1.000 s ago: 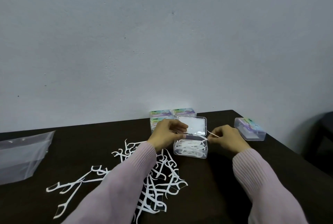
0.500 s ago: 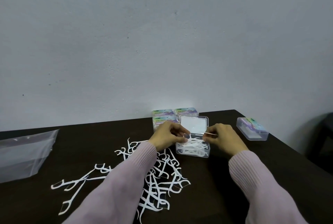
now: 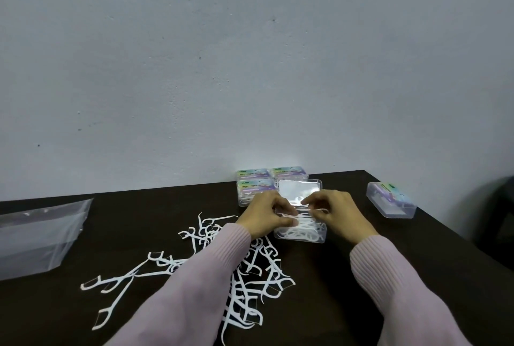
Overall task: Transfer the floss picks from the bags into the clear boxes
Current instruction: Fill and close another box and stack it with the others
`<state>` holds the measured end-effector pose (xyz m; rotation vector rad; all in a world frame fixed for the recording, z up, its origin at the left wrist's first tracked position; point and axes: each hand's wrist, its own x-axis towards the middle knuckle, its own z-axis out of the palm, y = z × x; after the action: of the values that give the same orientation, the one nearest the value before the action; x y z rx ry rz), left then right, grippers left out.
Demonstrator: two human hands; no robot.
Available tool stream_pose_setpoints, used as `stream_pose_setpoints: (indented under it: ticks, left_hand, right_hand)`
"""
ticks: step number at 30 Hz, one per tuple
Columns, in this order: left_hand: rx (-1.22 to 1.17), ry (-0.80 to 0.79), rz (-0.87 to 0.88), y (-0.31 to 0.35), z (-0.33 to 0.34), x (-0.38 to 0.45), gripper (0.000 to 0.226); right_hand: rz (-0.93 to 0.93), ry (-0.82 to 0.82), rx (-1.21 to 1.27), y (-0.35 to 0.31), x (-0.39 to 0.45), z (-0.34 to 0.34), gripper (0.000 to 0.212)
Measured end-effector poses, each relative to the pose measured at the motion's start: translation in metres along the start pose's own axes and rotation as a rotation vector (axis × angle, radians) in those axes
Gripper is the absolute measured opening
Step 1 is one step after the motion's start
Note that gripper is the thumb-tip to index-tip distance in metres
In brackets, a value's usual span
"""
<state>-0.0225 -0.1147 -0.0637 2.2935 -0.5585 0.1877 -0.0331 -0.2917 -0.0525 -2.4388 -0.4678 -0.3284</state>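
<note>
Both hands [image 3: 267, 213] [image 3: 338, 213] pinch floss picks [image 3: 301, 230] over the open clear box [image 3: 300, 234], each grip narrow; labelled closed boxes [image 3: 254, 185] sit behind.

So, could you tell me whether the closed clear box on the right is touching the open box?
Apart. The head view shows bare dark table between the closed clear box and the open box.

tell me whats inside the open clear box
White floss picks lie piled in the open clear box. The left hand and right hand cover its upper part.
</note>
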Motion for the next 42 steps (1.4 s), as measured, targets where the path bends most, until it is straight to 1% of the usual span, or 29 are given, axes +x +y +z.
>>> stream_pose_setpoints:
  ticks: [4,6,8,12,17,19,22,26,30,34,38,42]
  left_hand:
    - [-0.163,0.068,-0.055,-0.001,-0.005,0.0,0.01]
    - [-0.21,0.105,-0.074,-0.002,-0.007,0.0,0.011]
    - [-0.224,0.105,-0.075,-0.004,-0.008,0.0,0.018]
    - [-0.186,0.073,-0.077,-0.007,-0.008,0.0,0.025]
    - [-0.189,0.076,-0.054,-0.006,-0.008,-0.002,0.024]
    - [-0.162,0.069,-0.044,-0.006,-0.008,-0.001,0.022]
    - [-0.128,0.043,-0.034,-0.006,-0.007,-0.001,0.023]
    - [-0.099,0.051,-0.019,-0.004,-0.005,-0.002,0.026]
    - [-0.107,0.059,-0.021,-0.004,-0.005,-0.001,0.023]
    - [-0.103,0.038,-0.012,-0.003,-0.006,-0.001,0.023]
    - [-0.067,0.008,-0.006,-0.003,-0.012,-0.001,0.022]
    - [-0.061,0.012,0.003,-0.001,-0.024,-0.01,0.018]
  right_hand:
    - [-0.002,0.019,0.019,0.001,-0.001,0.004,0.018]
    - [0.007,0.017,-0.005,0.001,0.0,0.004,0.017]
    - [0.026,-0.008,-0.02,0.001,-0.001,0.0,0.015]
    - [0.079,-0.165,-0.009,0.001,-0.002,-0.006,0.014]
    - [0.065,-0.159,0.007,0.001,-0.003,-0.008,0.022]
    - [0.062,-0.157,0.011,0.001,-0.003,-0.007,0.02]
    - [0.078,-0.151,-0.01,0.001,-0.002,-0.002,0.012]
    - [0.081,-0.158,-0.082,0.002,-0.001,-0.001,0.017]
    - [0.056,-0.134,-0.139,0.003,-0.002,-0.001,0.013]
    - [0.018,-0.122,-0.11,-0.001,-0.004,-0.002,0.007]
    - [-0.057,-0.107,-0.098,-0.008,-0.003,0.001,0.008]
    - [-0.142,-0.113,-0.018,-0.022,-0.003,0.004,0.005]
